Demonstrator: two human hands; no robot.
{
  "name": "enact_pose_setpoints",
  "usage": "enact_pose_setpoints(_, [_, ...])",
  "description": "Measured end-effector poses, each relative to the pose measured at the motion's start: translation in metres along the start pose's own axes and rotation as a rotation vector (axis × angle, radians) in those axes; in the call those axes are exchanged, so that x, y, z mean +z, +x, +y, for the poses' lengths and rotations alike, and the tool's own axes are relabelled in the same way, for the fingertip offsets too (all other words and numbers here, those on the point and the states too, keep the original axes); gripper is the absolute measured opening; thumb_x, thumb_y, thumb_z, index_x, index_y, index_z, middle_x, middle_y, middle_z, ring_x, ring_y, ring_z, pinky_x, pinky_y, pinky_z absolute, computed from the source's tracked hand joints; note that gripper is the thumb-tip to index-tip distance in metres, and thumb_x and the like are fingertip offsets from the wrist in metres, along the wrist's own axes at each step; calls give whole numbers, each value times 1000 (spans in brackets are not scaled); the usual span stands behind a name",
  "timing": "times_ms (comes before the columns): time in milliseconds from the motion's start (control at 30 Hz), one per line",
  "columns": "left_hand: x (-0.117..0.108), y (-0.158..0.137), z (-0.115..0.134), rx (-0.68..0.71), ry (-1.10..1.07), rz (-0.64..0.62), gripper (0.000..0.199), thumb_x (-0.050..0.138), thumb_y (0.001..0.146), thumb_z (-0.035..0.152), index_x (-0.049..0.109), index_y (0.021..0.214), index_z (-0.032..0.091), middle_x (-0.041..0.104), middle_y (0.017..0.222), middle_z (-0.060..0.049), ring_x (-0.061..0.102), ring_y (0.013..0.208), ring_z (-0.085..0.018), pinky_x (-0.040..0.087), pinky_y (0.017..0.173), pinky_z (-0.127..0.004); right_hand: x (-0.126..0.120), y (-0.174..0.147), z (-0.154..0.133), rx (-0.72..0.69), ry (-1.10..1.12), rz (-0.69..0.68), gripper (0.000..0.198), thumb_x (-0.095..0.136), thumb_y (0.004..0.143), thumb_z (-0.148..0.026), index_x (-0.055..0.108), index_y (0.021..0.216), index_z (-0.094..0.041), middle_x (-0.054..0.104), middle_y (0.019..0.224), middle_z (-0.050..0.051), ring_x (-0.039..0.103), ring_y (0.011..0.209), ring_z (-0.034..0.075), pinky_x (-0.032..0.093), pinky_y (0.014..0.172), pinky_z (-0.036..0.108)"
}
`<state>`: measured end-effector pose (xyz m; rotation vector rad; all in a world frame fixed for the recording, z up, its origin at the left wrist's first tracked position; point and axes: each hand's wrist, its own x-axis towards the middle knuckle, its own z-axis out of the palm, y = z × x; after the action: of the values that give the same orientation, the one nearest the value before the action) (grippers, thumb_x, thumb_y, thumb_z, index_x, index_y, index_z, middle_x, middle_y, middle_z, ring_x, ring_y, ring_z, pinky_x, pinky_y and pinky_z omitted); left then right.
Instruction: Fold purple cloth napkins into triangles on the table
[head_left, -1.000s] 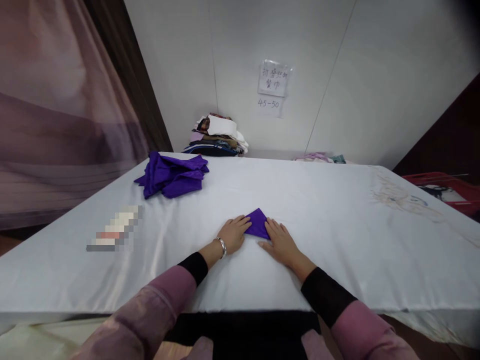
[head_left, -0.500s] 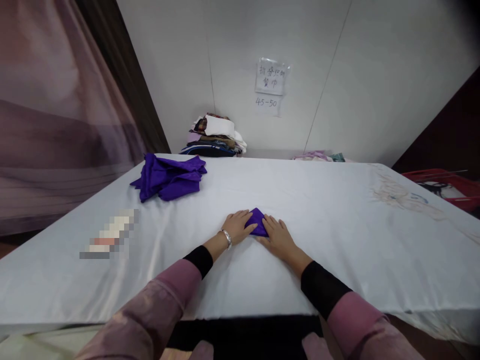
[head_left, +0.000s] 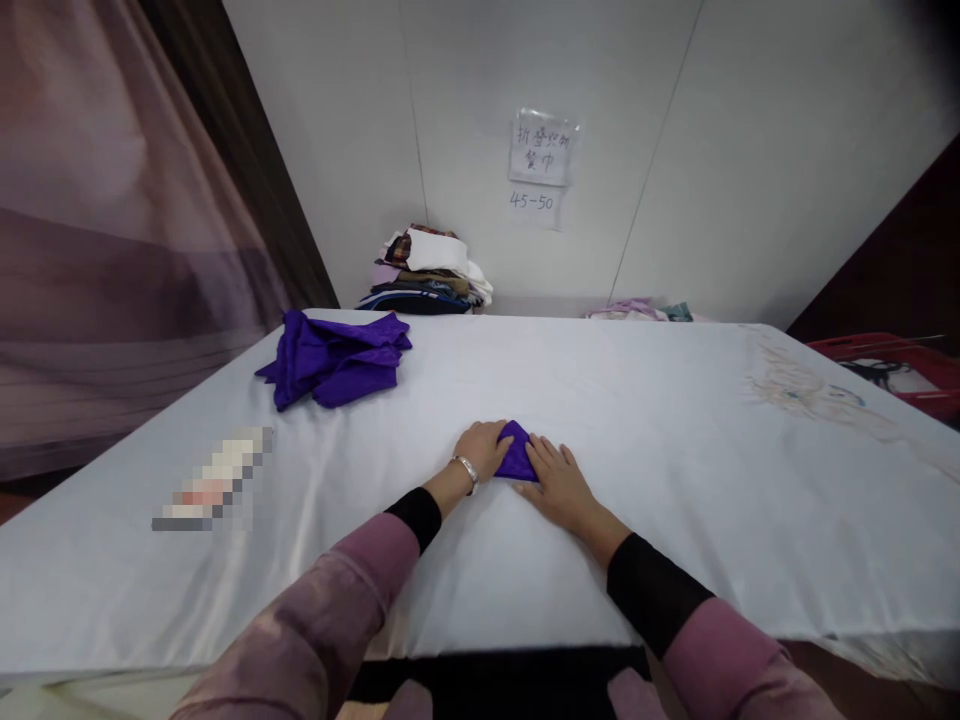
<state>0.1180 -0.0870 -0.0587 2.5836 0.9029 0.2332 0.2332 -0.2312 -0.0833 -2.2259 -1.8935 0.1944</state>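
A small purple napkin (head_left: 515, 455), folded to a pointed shape, lies on the white-covered table (head_left: 660, 500) in front of me. My left hand (head_left: 481, 450), with a silver bracelet at the wrist, is curled at the napkin's left edge, thumb on top and fingertips partly hidden. Against the right edge rests my right hand (head_left: 561, 483), flat with its fingers spread and fingertips touching the cloth. Further back on the left sits a loose heap of purple cloths (head_left: 334, 360), apart from both hands.
A pixelated flat item (head_left: 214, 480) lies on the table's left. Beyond the far edge are a stack of folded fabrics (head_left: 427, 270) and pale cloths (head_left: 637, 310). A red basket (head_left: 900, 370) stands at right. Handwritten papers (head_left: 540, 160) hang on the wall.
My left hand has shifted slightly right, and its fingers have gone from flat to curled at the napkin's edge. The right hand stays nearly in place. The view has tilted a little.
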Motion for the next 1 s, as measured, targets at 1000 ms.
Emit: enact_pose_setpoints(1000, [-65, -16, 23, 440, -94, 86, 19, 49, 83, 32, 59, 96, 22, 65, 96, -1, 57, 91, -18, 42, 83, -31, -45, 20, 40, 57, 543, 442, 19, 51, 77, -29, 62, 89, -19, 64, 92, 6, 56, 90, 21, 43, 85, 36])
